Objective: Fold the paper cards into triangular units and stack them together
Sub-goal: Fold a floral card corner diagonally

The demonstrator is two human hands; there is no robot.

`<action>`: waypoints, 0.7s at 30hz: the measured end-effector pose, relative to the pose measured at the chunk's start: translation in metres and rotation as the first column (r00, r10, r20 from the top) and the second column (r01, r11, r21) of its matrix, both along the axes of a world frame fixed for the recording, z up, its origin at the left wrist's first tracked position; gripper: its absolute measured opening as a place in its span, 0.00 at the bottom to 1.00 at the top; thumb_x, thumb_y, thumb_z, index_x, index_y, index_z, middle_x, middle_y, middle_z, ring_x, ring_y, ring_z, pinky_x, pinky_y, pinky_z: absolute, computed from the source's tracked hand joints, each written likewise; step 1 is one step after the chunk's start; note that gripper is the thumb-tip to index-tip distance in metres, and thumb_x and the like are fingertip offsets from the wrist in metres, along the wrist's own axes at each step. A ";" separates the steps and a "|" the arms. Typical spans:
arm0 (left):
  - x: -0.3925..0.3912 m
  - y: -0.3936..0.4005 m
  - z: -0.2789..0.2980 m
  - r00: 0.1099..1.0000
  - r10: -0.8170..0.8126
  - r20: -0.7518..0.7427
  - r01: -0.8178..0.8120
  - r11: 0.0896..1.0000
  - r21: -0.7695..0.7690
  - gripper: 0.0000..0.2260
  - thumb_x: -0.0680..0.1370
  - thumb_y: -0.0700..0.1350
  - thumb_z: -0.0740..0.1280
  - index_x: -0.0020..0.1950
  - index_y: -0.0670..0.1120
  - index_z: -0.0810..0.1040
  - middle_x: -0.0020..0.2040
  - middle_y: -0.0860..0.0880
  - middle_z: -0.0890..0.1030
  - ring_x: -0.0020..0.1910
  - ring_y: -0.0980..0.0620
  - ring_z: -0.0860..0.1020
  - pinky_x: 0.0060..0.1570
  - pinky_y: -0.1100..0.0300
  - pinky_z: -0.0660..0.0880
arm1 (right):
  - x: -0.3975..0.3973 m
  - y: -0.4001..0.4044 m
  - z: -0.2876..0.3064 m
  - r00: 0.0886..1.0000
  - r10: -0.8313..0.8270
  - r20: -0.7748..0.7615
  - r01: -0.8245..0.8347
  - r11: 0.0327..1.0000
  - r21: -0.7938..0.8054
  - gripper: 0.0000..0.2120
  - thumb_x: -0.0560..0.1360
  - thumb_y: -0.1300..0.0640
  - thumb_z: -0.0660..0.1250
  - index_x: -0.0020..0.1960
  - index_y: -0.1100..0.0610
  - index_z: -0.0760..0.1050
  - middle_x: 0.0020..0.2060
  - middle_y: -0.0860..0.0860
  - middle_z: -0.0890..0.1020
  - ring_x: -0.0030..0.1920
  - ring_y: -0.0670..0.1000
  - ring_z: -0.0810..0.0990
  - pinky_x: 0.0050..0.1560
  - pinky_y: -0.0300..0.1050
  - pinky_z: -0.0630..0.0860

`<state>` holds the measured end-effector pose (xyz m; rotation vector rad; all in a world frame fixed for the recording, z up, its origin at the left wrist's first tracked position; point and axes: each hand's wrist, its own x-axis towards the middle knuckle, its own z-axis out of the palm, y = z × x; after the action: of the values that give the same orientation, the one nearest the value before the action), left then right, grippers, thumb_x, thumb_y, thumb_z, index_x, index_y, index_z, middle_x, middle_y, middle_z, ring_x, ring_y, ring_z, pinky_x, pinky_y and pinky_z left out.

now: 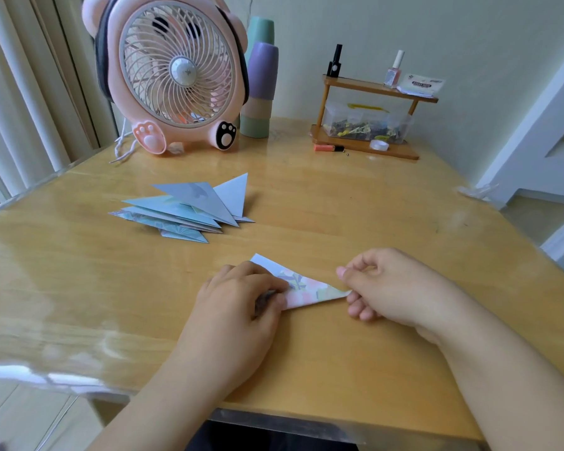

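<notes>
Head view looks down on two bare hands working near the front edge of a wooden surface point(339, 206). Left hand point(238, 304) lies palm down with its fingers curled onto the left end of a folded paper card point(306, 289), pressing it flat against the surface. Right hand point(381, 288) pinches the card's right-hand tip between thumb and curled fingers, the other fingers tucked loosely beneath. Between the two hands the card shows as a flattened triangle with a pale floral print in pink and green; a white corner of it pokes out behind the left hand, toward the far edge.

Farther back and toward the left edge, well apart from the hands, rests a stack of folded triangular units point(189, 208) in light blue and patterned paper, fanned so that their points stick out to the left and right, with one triangle leaning upright at the back.

At the far left corner stands a pink bear-shaped desk fan point(173, 73), its white cord trailing on the surface beside it. Just to its right rises a tower of stacked cups point(259, 79) in teal, purple, beige and green. Toward the far right corner sits a small wooden shelf point(372, 89) carrying two nail polish bottles and a white packet on top, and a clear plastic box point(365, 123) of small items below. An orange marker point(328, 148) lies just in front of the shelf.
</notes>
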<state>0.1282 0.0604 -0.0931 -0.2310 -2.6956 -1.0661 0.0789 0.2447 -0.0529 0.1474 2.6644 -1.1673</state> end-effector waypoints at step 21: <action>-0.048 -0.012 0.037 0.975 -0.213 0.057 0.126 0.752 0.647 0.12 0.60 0.46 0.81 0.41 0.55 0.85 0.37 0.53 0.84 0.36 0.57 0.81 0.39 0.63 0.78 | -0.010 -0.012 0.003 0.955 0.004 -0.296 -0.224 0.665 -0.713 0.22 0.58 0.62 0.75 0.51 0.48 0.77 0.32 0.51 0.81 0.33 0.46 0.78 0.38 0.33 0.74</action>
<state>0.0802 0.0482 -0.0560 -0.2883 -2.2498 -2.0440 0.0687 0.2325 -0.0498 -0.3469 2.0951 -2.2468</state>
